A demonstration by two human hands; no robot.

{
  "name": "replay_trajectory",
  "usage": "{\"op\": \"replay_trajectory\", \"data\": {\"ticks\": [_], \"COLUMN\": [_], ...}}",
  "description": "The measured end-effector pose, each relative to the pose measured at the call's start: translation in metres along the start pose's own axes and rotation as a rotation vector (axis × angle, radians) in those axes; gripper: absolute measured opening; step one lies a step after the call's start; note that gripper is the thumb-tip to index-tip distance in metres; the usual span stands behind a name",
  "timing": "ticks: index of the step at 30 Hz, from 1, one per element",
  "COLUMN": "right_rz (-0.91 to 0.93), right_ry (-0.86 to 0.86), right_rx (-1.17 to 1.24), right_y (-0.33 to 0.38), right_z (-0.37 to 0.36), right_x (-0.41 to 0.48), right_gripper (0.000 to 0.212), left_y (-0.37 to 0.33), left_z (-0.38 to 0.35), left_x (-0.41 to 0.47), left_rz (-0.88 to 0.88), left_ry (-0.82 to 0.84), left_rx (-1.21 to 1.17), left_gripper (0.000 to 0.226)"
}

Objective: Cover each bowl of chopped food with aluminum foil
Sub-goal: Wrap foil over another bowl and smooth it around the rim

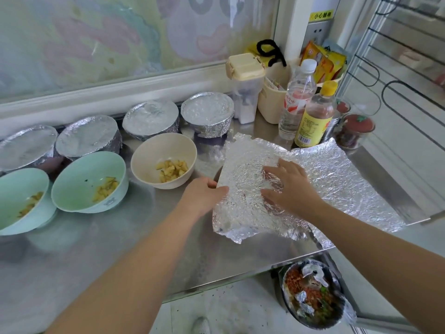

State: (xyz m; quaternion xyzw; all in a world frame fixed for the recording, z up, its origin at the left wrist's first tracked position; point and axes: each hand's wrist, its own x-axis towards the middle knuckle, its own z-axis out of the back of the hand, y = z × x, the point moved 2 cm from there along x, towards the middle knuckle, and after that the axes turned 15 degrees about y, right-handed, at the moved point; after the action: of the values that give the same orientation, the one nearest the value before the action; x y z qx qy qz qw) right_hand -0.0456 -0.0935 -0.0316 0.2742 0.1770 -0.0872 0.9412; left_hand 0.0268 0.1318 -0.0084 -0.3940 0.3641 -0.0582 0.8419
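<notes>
A crinkled sheet of aluminum foil [243,201] lies draped over something at the right of the steel counter; what is under it is hidden. My left hand [204,196] grips its left edge. My right hand [291,186] rests flat on top, fingers spread. A second foil sheet [342,184] lies beneath, further right. Three uncovered bowls hold chopped yellow food: a cream bowl [163,162], a green bowl [89,182] and another green bowl [21,201] at the left edge. Behind them stand several foil-covered bowls [207,114].
Bottles [315,114], a lidded cream container [245,88], a utensil caddy and jars crowd the back right corner. The steel counter [144,237] ends at a front edge, with a bin of scraps [313,297] on the floor below. A wire rack stands at the right.
</notes>
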Motion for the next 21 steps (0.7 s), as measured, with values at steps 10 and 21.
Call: {"op": "replay_trajectory", "data": {"ticks": [10, 21], "right_rz": [0.122, 0.178], "right_ry": [0.041, -0.034], "right_rx": [-0.185, -0.285], "right_y": [0.007, 0.036], "right_z": [-0.013, 0.009], "right_x": [-0.013, -0.007], "right_gripper": [0.065, 0.068], "left_y": [0.020, -0.045], "left_z": [-0.006, -0.005], "left_x": [-0.016, -0.016], "left_rz": [0.042, -0.571], "left_ry": [0.048, -0.289], "left_rx": [-0.121, 0.565], "left_gripper": [0.023, 0.043]}}
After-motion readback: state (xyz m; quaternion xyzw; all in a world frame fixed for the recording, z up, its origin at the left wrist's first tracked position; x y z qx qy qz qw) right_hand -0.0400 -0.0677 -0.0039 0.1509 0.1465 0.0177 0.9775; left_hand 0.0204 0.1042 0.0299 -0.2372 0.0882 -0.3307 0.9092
